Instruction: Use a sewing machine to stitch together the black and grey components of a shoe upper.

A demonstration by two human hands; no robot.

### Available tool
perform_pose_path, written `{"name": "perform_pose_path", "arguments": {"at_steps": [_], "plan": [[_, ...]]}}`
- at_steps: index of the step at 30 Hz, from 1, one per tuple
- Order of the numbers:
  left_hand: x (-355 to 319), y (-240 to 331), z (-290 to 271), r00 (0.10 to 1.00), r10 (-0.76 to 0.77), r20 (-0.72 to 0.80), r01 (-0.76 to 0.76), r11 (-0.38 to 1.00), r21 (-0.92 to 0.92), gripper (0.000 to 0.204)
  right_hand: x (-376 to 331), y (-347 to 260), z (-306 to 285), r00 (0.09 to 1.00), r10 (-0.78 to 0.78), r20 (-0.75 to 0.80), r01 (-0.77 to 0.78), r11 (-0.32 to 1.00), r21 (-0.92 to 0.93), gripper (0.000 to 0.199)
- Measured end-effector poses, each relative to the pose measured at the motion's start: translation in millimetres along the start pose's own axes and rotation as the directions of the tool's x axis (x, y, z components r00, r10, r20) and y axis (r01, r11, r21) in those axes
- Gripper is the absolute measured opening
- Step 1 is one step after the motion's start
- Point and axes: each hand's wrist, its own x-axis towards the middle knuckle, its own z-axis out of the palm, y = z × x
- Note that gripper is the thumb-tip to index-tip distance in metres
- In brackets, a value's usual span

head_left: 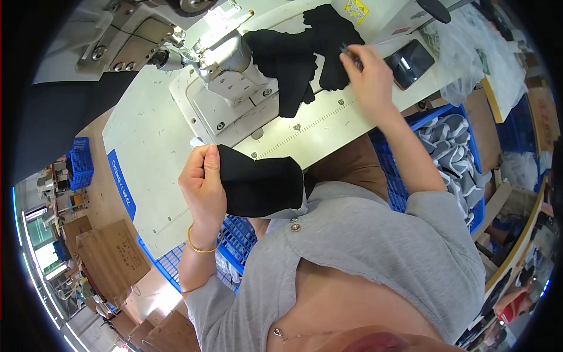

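My left hand (pixel 202 185) is closed at the front edge of the sewing table, its thumb pressed on the corner of a black fabric piece (pixel 261 185). The piece hangs toward my lap and has a pale grey edge. Out to the right, my right hand (pixel 370 79) has its fingers curled around a small dark pointed tool (pixel 346 51), mostly hidden by the fingers. Below that hand lie black fabric pieces (pixel 293 56), spread loosely beside the sewing machine (pixel 226 64). A bit of white material (pixel 197 142) shows by my left thumb.
A dark phone (pixel 410 63) lies on the table (pixel 149 176) right of my right hand, near clear plastic bags (pixel 478 53). A blue basket (pixel 478 214) of grey and white pieces stands at my right. Another blue basket (pixel 237 243) is under the table edge. Cardboard boxes (pixel 114 258) stand left.
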Motion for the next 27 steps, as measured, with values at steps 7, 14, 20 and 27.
{"name": "perform_pose_path", "arguments": {"at_steps": [7,14,20,27], "plan": [[3,-1,9,0.995,0.082,-0.051,-0.080,0.996,0.045,0.022,15,36,13,0.989,0.144,-0.023,-0.146,0.982,-0.122,0.018],[-1,-6,10,0.993,0.041,-0.107,-0.052,0.993,-0.104,0.019,25,-23,-18,0.958,-0.221,-0.183,0.236,0.969,0.069,0.018],[-7,-1,12,0.985,-0.166,-0.051,0.128,0.893,-0.431,0.020,-21,-152,-53,0.656,-0.161,0.737,-0.610,0.463,0.644,0.013],[-13,-1,8,0.959,-0.282,0.023,0.222,0.698,-0.681,0.023,-41,-165,-21,0.554,-0.114,0.825,-0.690,0.491,0.531,0.017]]}}
